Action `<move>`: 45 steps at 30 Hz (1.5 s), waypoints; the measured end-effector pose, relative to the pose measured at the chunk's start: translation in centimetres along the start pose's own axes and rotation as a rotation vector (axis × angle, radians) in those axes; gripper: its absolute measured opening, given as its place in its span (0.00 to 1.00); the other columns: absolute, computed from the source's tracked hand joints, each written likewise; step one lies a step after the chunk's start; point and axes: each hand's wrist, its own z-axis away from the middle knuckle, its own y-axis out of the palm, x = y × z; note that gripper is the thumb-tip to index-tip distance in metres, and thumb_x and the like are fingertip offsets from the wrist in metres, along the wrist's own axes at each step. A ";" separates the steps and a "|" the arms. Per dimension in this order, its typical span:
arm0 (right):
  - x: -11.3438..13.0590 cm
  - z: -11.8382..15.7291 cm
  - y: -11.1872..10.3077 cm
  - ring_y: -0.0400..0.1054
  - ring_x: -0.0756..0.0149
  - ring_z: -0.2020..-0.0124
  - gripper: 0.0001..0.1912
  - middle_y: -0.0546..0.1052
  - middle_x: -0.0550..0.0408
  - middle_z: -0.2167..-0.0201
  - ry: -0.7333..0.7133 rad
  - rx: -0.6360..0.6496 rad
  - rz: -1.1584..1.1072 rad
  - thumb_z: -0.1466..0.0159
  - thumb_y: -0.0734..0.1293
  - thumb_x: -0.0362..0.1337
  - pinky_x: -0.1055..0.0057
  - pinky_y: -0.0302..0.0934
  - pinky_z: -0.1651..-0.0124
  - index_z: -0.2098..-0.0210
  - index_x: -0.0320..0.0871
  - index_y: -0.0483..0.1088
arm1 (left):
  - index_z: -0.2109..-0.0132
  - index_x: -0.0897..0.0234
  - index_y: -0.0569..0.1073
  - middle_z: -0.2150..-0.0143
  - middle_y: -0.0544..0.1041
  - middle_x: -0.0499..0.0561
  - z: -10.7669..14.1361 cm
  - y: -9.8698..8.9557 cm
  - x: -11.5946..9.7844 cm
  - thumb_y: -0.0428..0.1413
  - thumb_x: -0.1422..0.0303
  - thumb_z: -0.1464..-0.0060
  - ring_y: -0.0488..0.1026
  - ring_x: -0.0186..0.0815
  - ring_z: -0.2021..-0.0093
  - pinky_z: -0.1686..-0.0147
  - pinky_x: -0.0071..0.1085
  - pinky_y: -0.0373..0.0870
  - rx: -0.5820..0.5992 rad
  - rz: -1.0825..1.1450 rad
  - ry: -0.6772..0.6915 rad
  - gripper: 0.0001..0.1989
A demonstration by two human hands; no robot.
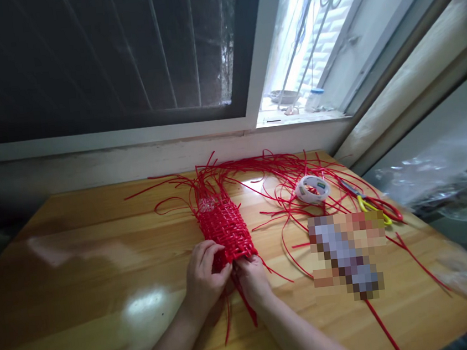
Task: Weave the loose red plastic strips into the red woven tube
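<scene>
A red woven basket-like piece, plaited from thin strips, lies in front of me on the table, its long loose strips fanning out at the far end. My left hand is closed on its near left edge, thumb and fingers pinching the weave. At the near end, my right hand reaches in under the edge and grips there, with its fingertips mostly hidden by the weave. Several loose red strips hang toward me between and beside my wrists. Something clear and shiny rests at the far left of the weave.
Right of the piece, a tape roll sits on tangled red strips. Scissors with red and yellow handles lie beyond it. A blurred-out long object is nearer me. A window rises behind the wooden table.
</scene>
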 end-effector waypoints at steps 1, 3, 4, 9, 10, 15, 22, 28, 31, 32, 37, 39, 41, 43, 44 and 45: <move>0.0 0.0 0.0 0.64 0.66 0.78 0.13 0.76 0.55 0.76 -0.003 -0.002 -0.007 0.51 0.67 0.39 0.70 0.58 0.72 0.66 0.43 0.75 | 0.60 0.63 0.68 0.62 0.70 0.53 0.0 0.0 0.0 0.55 0.73 0.52 0.69 0.38 0.60 0.57 0.36 0.70 0.001 0.001 0.001 0.10; 0.0 0.0 0.0 0.64 0.66 0.78 0.14 0.76 0.54 0.75 -0.002 -0.001 -0.027 0.51 0.67 0.40 0.70 0.58 0.72 0.65 0.43 0.74 | 0.60 0.63 0.68 0.62 0.70 0.53 0.0 0.0 -0.1 0.55 0.73 0.52 0.70 0.38 0.60 0.58 0.36 0.70 0.003 0.001 -0.002 0.09; 0.0 0.0 0.0 0.64 0.66 0.78 0.14 0.76 0.55 0.75 -0.002 0.001 -0.039 0.51 0.68 0.39 0.70 0.58 0.72 0.64 0.43 0.74 | 0.60 0.63 0.68 0.61 0.70 0.53 0.0 0.0 -0.1 0.55 0.73 0.52 0.70 0.38 0.60 0.58 0.36 0.70 0.005 0.000 -0.007 0.09; 0.3 0.1 0.2 0.65 0.67 0.77 0.15 0.77 0.57 0.75 -0.002 0.019 -0.085 0.52 0.70 0.39 0.71 0.58 0.71 0.64 0.42 0.74 | 0.60 0.64 0.68 0.62 0.70 0.53 0.0 0.0 -0.1 0.56 0.72 0.52 0.70 0.37 0.60 0.58 0.35 0.70 -0.008 0.009 -0.015 0.09; 0.3 0.1 0.2 0.66 0.66 0.76 0.15 0.77 0.56 0.76 0.004 0.026 -0.083 0.52 0.70 0.39 0.71 0.59 0.71 0.65 0.42 0.74 | 0.60 0.64 0.68 0.61 0.70 0.53 0.0 0.0 -0.1 0.56 0.72 0.52 0.70 0.37 0.60 0.58 0.35 0.70 -0.010 0.010 -0.013 0.10; 0.5 0.1 0.3 0.69 0.62 0.72 0.14 0.78 0.55 0.74 0.018 0.044 -0.121 0.54 0.71 0.37 0.69 0.61 0.67 0.66 0.41 0.75 | 0.58 0.65 0.69 0.61 0.70 0.54 0.1 0.0 0.1 0.55 0.73 0.51 0.70 0.37 0.60 0.58 0.34 0.70 -0.010 0.011 0.007 0.10; 0.5 0.0 0.4 0.70 0.63 0.73 0.12 0.78 0.56 0.73 0.025 0.040 -0.186 0.53 0.71 0.36 0.70 0.61 0.69 0.68 0.43 0.75 | 0.58 0.65 0.69 0.61 0.70 0.53 0.1 0.0 -0.1 0.56 0.73 0.51 0.70 0.36 0.60 0.58 0.33 0.70 -0.014 0.022 0.005 0.10; 0.3 -0.3 0.3 0.69 0.63 0.74 0.10 0.78 0.56 0.76 0.032 0.007 -0.170 0.54 0.71 0.35 0.70 0.60 0.71 0.71 0.45 0.74 | 0.57 0.65 0.70 0.61 0.70 0.54 0.1 -0.1 -0.2 0.55 0.73 0.50 0.69 0.36 0.60 0.58 0.33 0.70 -0.004 0.014 0.011 0.11; 0.2 -0.4 0.3 0.69 0.64 0.74 0.08 0.78 0.56 0.75 0.022 0.015 -0.128 0.53 0.70 0.36 0.71 0.60 0.71 0.71 0.45 0.74 | 0.57 0.65 0.70 0.61 0.70 0.54 0.2 -0.1 -0.2 0.55 0.73 0.50 0.69 0.37 0.60 0.58 0.33 0.70 0.004 0.013 0.015 0.11; 0.2 -0.4 0.3 0.68 0.64 0.74 0.08 0.77 0.56 0.75 0.019 0.019 -0.119 0.53 0.69 0.37 0.71 0.60 0.71 0.72 0.45 0.74 | 0.57 0.65 0.70 0.61 0.70 0.54 0.2 -0.1 -0.1 0.56 0.73 0.50 0.69 0.37 0.60 0.58 0.33 0.70 0.006 0.014 0.016 0.11; 0.1 -0.6 0.4 0.67 0.65 0.74 0.06 0.77 0.55 0.74 0.003 0.052 -0.140 0.52 0.68 0.36 0.70 0.59 0.70 0.72 0.45 0.74 | 0.57 0.66 0.70 0.60 0.70 0.54 0.3 0.0 -0.1 0.56 0.74 0.51 0.69 0.37 0.59 0.57 0.33 0.70 0.005 0.022 0.011 0.12; -0.2 -0.7 0.3 0.67 0.65 0.74 0.06 0.77 0.54 0.74 -0.006 0.055 -0.131 0.51 0.67 0.36 0.70 0.59 0.70 0.72 0.45 0.74 | 0.56 0.65 0.69 0.60 0.69 0.54 0.3 0.0 0.0 0.56 0.73 0.50 0.69 0.37 0.59 0.57 0.33 0.70 0.003 0.020 0.008 0.12; -0.4 -0.8 0.1 0.67 0.65 0.74 0.07 0.77 0.54 0.74 -0.009 0.046 -0.110 0.50 0.68 0.38 0.70 0.59 0.70 0.71 0.44 0.74 | 0.56 0.65 0.69 0.60 0.69 0.54 0.3 0.0 0.0 0.56 0.73 0.50 0.69 0.36 0.59 0.58 0.33 0.70 -0.001 0.016 0.000 0.12; -0.6 -0.7 -0.2 0.66 0.65 0.74 0.10 0.76 0.54 0.74 -0.002 0.042 -0.077 0.50 0.68 0.39 0.70 0.59 0.70 0.69 0.43 0.74 | 0.57 0.65 0.69 0.60 0.70 0.53 0.4 0.1 0.1 0.56 0.73 0.51 0.69 0.36 0.59 0.58 0.33 0.70 -0.008 0.014 -0.008 0.11; -0.6 -0.7 -0.2 0.66 0.65 0.74 0.11 0.76 0.54 0.73 0.002 0.039 -0.055 0.50 0.69 0.39 0.70 0.60 0.69 0.68 0.43 0.74 | 0.57 0.65 0.69 0.61 0.70 0.53 0.4 0.1 0.2 0.56 0.73 0.51 0.69 0.37 0.60 0.58 0.33 0.70 -0.010 0.013 -0.008 0.11; -0.6 -0.6 -0.3 0.67 0.65 0.73 0.12 0.77 0.54 0.72 0.004 0.037 -0.031 0.50 0.69 0.40 0.70 0.60 0.68 0.67 0.42 0.74 | 0.58 0.65 0.69 0.61 0.70 0.53 0.4 0.1 0.2 0.56 0.73 0.51 0.69 0.37 0.60 0.58 0.34 0.70 -0.010 0.013 -0.007 0.11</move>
